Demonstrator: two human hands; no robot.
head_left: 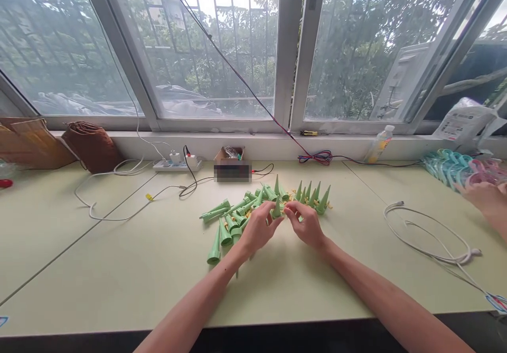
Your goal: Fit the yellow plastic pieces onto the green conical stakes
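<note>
My left hand (259,226) is closed around a green cone-shaped spike (277,209), which stands point up between its fingers. Close beside it, my right hand (307,223) has thumb and fingertips pinched together at the spike's side; whatever they grip is too small to make out. Several loose green spikes (225,234) lie in a heap to the left of my hands, with small yellow pieces (228,223) among them. Behind my right hand, a group of green spikes (324,201) stands upright with their points up, and more yellow bits lie around their bases.
Behind the spikes is a small open cardboard box (222,155). A power strip (177,166) and cables run along the back left. A bottle (379,144) stands at the back right. A coiled white cable (390,237) lies right; another person's hand (485,200) touches coloured plastic items (447,168).
</note>
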